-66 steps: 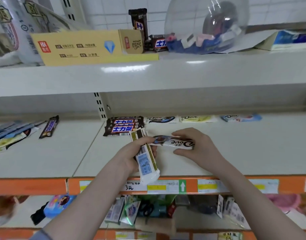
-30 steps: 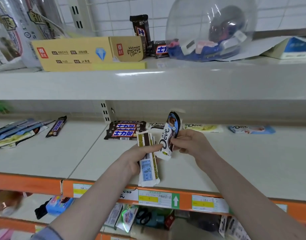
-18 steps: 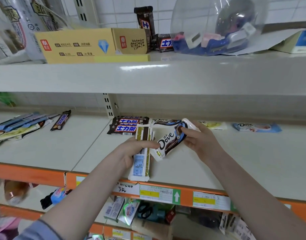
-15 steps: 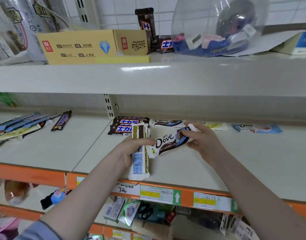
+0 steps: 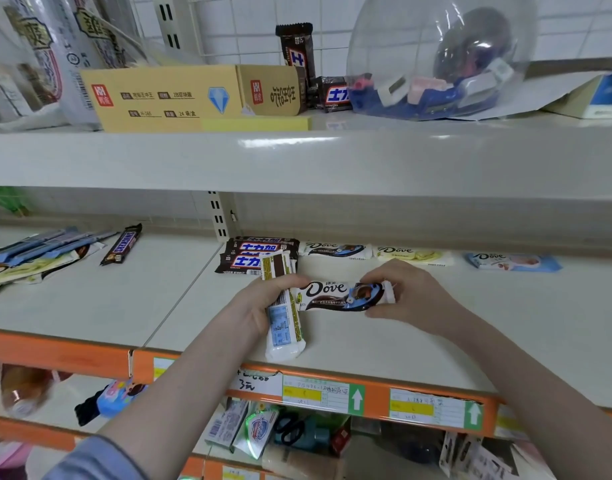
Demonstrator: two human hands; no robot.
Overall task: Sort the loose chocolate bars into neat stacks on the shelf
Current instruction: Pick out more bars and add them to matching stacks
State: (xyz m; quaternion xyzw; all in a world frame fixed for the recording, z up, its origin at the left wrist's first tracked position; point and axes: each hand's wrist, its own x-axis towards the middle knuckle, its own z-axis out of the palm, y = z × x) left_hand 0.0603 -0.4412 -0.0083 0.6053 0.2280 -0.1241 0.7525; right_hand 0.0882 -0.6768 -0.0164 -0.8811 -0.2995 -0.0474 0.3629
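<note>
- Left hand (image 5: pixel 259 306) grips 1 white bar (image 5: pixel 283 317), barcode side up, above the shelf (image 5: pixel 505 341).
- Right hand (image 5: pixel 412 296) pinches the Dove bar (image 5: pixel 339 296) level (label facing up), its left end touching the white bar.
- Snickers stack (image 5: pixel 252 254) sits just behind.

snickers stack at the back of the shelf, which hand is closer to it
Left. The left hand, gripping a back-side-up bar, sits just in front of the Snickers stack. The right hand, holding the Dove bar, is farther right.

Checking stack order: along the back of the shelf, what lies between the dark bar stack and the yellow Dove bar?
One brown-and-blue Dove bar, lying flat, seen in the head view.
</note>
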